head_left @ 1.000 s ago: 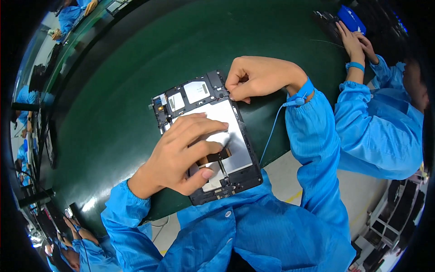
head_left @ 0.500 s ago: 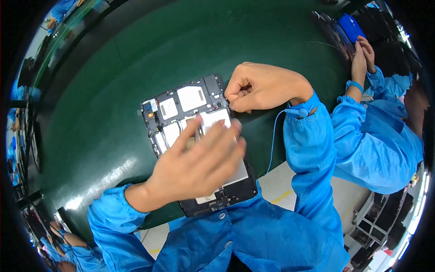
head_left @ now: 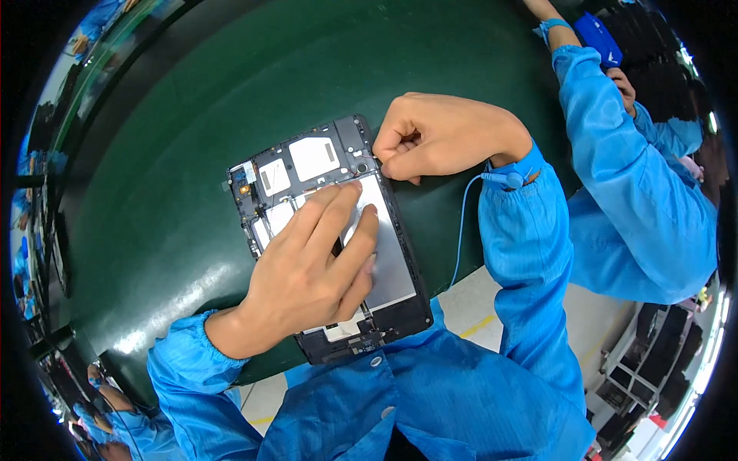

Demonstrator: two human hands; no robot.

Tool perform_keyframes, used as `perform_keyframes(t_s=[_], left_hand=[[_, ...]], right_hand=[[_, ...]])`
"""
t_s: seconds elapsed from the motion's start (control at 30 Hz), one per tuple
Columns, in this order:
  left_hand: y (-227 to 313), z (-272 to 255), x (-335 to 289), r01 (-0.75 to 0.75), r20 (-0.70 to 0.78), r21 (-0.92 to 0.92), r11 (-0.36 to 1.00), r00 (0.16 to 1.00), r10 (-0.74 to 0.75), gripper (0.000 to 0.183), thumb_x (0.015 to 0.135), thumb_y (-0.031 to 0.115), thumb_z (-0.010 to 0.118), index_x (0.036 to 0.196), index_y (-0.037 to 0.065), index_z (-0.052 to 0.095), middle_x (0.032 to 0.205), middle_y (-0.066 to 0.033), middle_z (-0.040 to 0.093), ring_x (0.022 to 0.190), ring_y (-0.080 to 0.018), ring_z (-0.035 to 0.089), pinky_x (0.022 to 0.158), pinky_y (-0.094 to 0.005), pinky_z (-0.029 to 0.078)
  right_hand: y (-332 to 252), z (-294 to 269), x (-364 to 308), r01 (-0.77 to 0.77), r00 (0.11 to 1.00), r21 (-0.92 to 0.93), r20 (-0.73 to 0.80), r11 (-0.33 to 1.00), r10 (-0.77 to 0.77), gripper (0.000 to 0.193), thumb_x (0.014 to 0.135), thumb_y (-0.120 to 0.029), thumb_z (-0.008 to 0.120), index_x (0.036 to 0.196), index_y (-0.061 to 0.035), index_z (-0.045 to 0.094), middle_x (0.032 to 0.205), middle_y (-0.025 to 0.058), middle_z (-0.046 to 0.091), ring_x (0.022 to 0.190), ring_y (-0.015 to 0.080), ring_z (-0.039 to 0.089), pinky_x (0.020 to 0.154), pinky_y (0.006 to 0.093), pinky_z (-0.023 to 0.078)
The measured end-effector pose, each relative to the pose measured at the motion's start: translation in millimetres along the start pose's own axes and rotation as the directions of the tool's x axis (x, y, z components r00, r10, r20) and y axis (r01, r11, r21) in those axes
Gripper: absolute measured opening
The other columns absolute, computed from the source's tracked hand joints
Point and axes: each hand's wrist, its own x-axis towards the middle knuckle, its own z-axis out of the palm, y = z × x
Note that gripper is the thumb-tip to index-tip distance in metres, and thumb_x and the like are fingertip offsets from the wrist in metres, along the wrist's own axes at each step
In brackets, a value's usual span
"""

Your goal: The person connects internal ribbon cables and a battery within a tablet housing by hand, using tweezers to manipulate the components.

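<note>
An opened tablet (head_left: 407,319) lies slightly tilted on the table in front of me, its black frame and inner parts facing up. White panels (head_left: 314,159) cover part of its far half, and a silver-grey battery-like panel (head_left: 393,269) fills much of the near half. Across the middle rests my left hand (head_left: 304,265), fingers stretched over the panels and fingertips down near the battery's far end; it grips nothing. At the far right edge, my right hand (head_left: 446,138) is closed in a pinch against the frame. What it pinches is hidden.
A dark green table (head_left: 154,223) spreads around the tablet. From the blue strap (head_left: 513,175) on my right wrist a thin cord (head_left: 462,230) hangs past the table edge. At right, a co-worker's blue sleeve (head_left: 607,131) reaches forward beside a blue object (head_left: 598,40).
My left hand, blurred before, has drawn slightly left and settled on the tablet. Tablet and right hand have shifted a little left and away. The co-worker's arm has stretched forward.
</note>
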Motion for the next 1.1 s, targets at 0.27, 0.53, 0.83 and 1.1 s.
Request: perform_keyframes(t_s=[0.27, 0.53, 0.83, 1.1], left_hand=[[-0.7, 1.4, -1.4, 0.012, -0.011, 0.013, 1.000, 1.000, -0.012, 0.052, 0.083, 0.015, 0.077, 0.131, -0.004, 0.069, 0.140, -0.0312, 0.061, 0.122, -0.0493, 0.065, 0.104, -0.0534, 0.056], [-0.9, 0.9, -3.7, 0.013, -0.010, 0.020, 1.000, 1.000, -0.013, 0.055, 0.084, 0.020, 0.079, 0.133, -0.004, 0.070, 0.143, -0.0313, 0.060, 0.123, -0.0493, 0.064, 0.105, -0.0531, 0.056], [-3.8, -0.2, -1.7, 0.019, -0.015, -0.002, 1.000, 1.000, -0.019, 0.055, 0.083, 0.023, 0.083, 0.130, -0.004, 0.071, 0.143, -0.0310, 0.060, 0.122, -0.0482, 0.064, 0.102, -0.0519, 0.057], [-5.2, 0.7, 1.3, 0.044, -0.026, -0.033, 0.998, 0.999, -0.045, 0.054, 0.078, 0.028, 0.090, 0.118, -0.001, 0.070, 0.139, -0.0285, 0.062, 0.121, -0.0468, 0.064, 0.100, -0.0523, 0.056]], right_hand=[[1.5, -2.6, -0.4, -0.001, 1.000, -0.045, 0.029, 0.999, 0.002, 0.031, 0.092, -0.012, 0.067, 0.064, -0.0004, 0.061, 0.055, 0.0011, 0.048, 0.050, 0.0092, 0.042, 0.052, 0.0333, 0.033], [0.4, -4.2, -1.7, -0.007, 0.999, -0.042, 0.050, 0.999, 0.009, 0.031, 0.093, -0.012, 0.068, 0.065, 0.0007, 0.060, 0.055, 0.0019, 0.048, 0.051, 0.0094, 0.042, 0.053, 0.0344, 0.033], [-1.9, -4.6, -2.5, -0.014, 0.999, -0.054, 0.052, 0.998, 0.017, 0.032, 0.093, -0.009, 0.068, 0.065, 0.0008, 0.056, 0.055, 0.0015, 0.043, 0.051, 0.0097, 0.039, 0.052, 0.0344, 0.032], [2.4, -5.7, 0.9, 0.049, 0.999, -0.040, -0.012, 0.998, -0.050, 0.031, 0.093, -0.011, 0.068, 0.066, 0.0003, 0.061, 0.056, 0.0022, 0.047, 0.052, 0.0106, 0.042, 0.054, 0.0338, 0.034]])
